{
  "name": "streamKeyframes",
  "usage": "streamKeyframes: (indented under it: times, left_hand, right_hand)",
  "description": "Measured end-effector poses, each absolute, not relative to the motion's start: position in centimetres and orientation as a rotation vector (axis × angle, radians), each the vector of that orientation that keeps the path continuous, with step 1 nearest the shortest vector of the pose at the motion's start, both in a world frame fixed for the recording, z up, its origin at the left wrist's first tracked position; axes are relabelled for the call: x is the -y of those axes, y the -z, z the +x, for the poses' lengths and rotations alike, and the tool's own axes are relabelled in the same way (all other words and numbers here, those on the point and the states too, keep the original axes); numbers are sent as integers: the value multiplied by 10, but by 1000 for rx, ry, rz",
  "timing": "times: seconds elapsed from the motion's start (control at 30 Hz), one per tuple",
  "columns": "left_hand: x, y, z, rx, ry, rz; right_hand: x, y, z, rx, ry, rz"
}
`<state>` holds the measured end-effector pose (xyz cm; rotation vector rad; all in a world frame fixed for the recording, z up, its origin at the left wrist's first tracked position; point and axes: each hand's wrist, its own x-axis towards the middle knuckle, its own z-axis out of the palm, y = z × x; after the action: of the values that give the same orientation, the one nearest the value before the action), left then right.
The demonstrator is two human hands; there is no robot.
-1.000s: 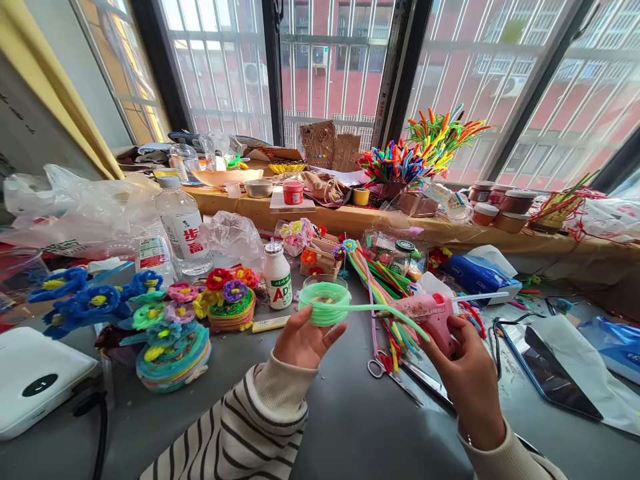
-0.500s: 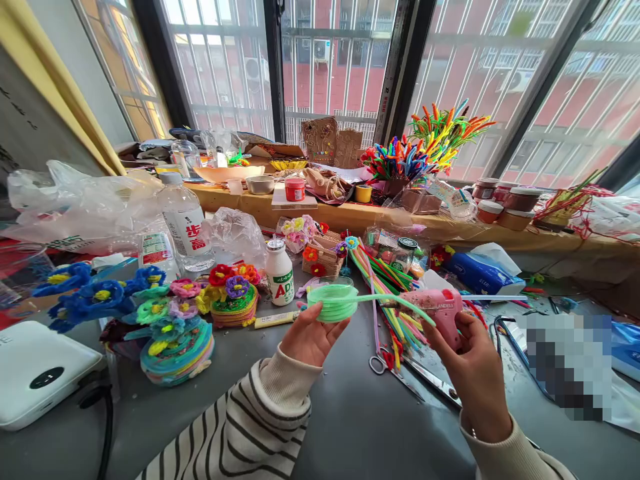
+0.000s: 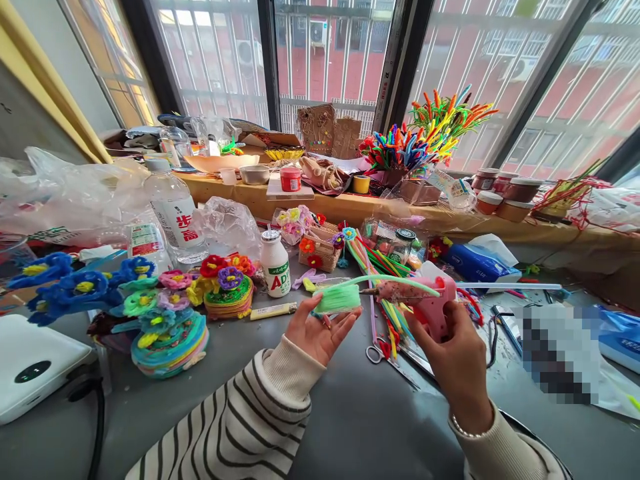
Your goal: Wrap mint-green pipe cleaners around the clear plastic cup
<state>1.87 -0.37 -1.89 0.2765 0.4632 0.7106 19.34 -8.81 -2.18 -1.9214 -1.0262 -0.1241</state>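
My left hand [image 3: 317,330] is closed on a small round piece wound with light green pipe cleaner [image 3: 340,299], tilted so its coiled side shows. A loose length of the same pipe cleaner arcs right, over the glue gun. My right hand [image 3: 453,350] grips the pink hot glue gun [image 3: 435,300] by its handle. Its nozzle [image 3: 369,291] points left, right by the coiled side; I cannot tell whether they touch. A white glue stick [image 3: 510,286] juts from the gun's back. Below it lie scissors [image 3: 393,363] and a bundle of pipe cleaners [image 3: 367,257].
On the left stand pipe-cleaner flowers [image 3: 87,287], a coiled pastel base [image 3: 170,347] and a white device [image 3: 35,367]. A white bottle [image 3: 275,263] and a water bottle [image 3: 175,217] stand behind. Tissues [image 3: 477,260] lie right; the sill [image 3: 230,193] holds craft supplies.
My left hand has turned the green coiled piece, so its side faces the gun. The glue gun's nozzle has come up to it. The view has shifted slightly.
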Motion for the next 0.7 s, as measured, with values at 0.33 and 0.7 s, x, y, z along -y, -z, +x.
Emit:
streamKeyframes:
  times: [0.33, 0.7]
  left_hand:
    - [4, 25, 22, -439, -661, 310]
    - [6, 21, 23, -479, -648, 336]
  right_hand:
    - [88, 18, 192, 1049, 285, -1913]
    - [87, 15, 187, 1124, 495, -1921]
